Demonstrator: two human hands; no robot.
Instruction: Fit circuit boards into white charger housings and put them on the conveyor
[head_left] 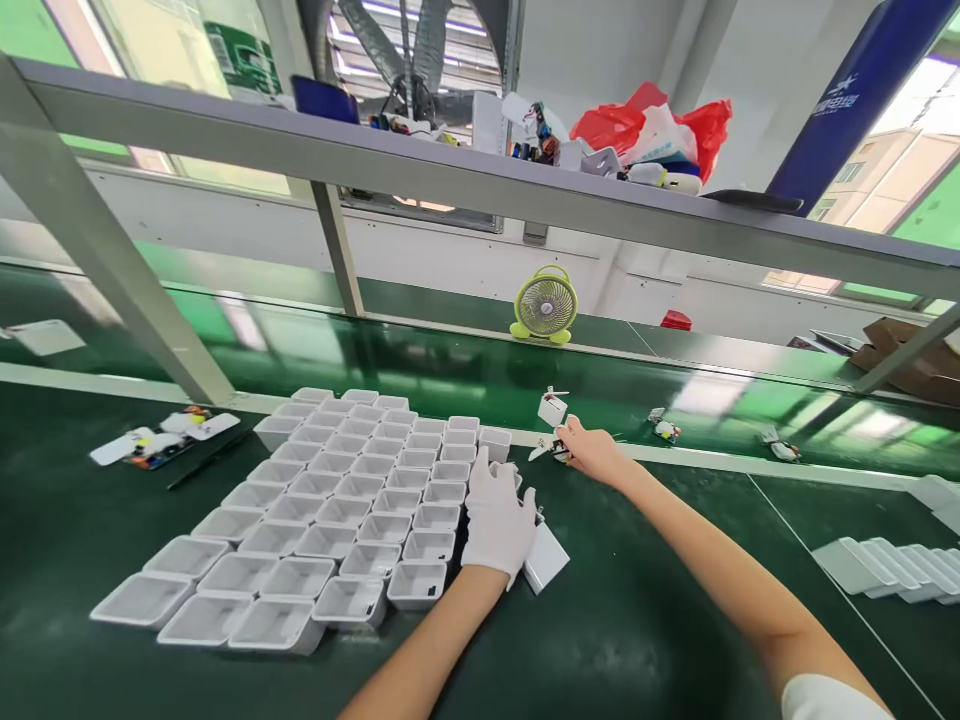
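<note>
My left hand (499,515), in a white glove, is at the right edge of the rows of white plastic trays (352,512). Its fingers are stretched out and its thumb stands apart. Beside the palm, a white box-shaped piece (547,558) lies tilted on the green table, partly hidden by the glove. Bare and closed, my right hand (592,450) pinches a small white-and-dark part (559,450) near the table's back edge. Its exact kind is too small to tell. Just beyond those fingers is a small white block with thin wires (553,408).
Small electronic assemblies lie at left (169,437) and on the green conveyor strip (664,427). White covers (885,568) stand in a row at far right. A green fan (546,305) stands behind the strip. An overhead shelf (450,160) crosses the view.
</note>
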